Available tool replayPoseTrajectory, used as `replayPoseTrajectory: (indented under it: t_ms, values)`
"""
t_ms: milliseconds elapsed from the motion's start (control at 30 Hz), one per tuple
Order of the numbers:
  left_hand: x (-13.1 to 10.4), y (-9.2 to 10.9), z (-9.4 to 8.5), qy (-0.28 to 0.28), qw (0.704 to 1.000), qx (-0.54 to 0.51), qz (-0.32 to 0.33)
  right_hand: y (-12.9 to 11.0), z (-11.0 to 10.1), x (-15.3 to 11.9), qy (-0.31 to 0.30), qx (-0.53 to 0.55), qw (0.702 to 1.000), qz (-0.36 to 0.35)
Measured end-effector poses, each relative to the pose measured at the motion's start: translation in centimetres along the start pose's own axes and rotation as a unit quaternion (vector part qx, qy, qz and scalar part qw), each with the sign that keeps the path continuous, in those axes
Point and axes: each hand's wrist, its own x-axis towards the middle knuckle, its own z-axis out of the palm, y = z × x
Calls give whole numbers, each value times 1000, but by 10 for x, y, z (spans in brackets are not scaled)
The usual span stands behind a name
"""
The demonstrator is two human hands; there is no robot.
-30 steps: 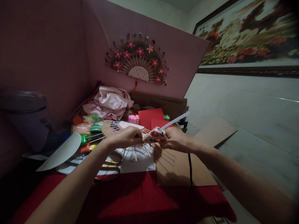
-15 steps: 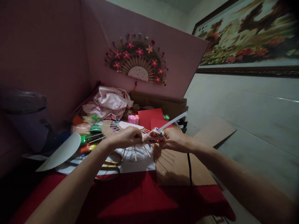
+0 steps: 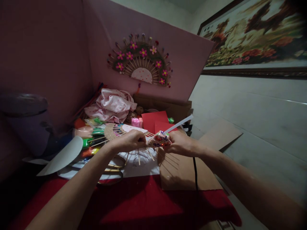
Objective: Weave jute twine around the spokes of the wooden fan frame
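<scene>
Fingers of the right hand (image 3: 182, 143) are wrapped firmly around one flower-patterned glue gun (image 3: 159, 139), held at mid-scene, its front end directed left and one translucent glue stick (image 3: 178, 124) projecting from its rear. Fingers of the left hand (image 3: 130, 140) are curled closed upon one stick fan (image 3: 110, 132), just left of the gun; the exact pinch point is hidden.

Beneath the fan: one white sheet (image 3: 141, 171), adjoined on the right by one cardboard piece (image 3: 187, 172). Left: coloured packets (image 3: 86, 143), several, filled with green, orange and yellow; one lidded container (image 3: 26, 124), contents hidden. Far: two red cards (image 3: 154, 119); one pink cloth (image 3: 111, 102); one decorated fan (image 3: 143, 75), bearing nine flowers, mounted on a pink board (image 3: 187, 57).
</scene>
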Motion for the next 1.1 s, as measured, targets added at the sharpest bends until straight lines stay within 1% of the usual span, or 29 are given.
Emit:
replayPoseTrajectory:
  t_ms: [233,433,567,700,800,867,933,967,1033,1100]
  values:
    - [2,-6,2,3,1000,3,-3,-3,-1,-3,-10,23,1000,10]
    - [2,-4,2,-4,1000,-1,3,-4,-2,-3,-2,27,1000,11]
    - [1,-3,1,0,1000,2,4,-4,0,-4,-1,53,998,16]
    - [1,-2,1,-6,1000,4,0,-8,-6,-12,20,107,994,3]
    - [2,-3,3,-9,1000,4,-4,-6,-13,-20,73,150,985,31]
    - [3,-6,5,-11,1000,6,-11,4,-15,-27,116,168,977,61]
    - [4,-8,7,-16,1000,13,-15,22,-13,-33,137,158,975,79]
    - [5,-10,8,-17,1000,19,-14,33,-11,-37,140,139,977,78]
    - [6,-11,9,-17,999,32,-9,57,-3,-45,118,75,988,60]
    - [7,-10,9,-16,999,43,-6,81,9,-52,108,15,990,90]
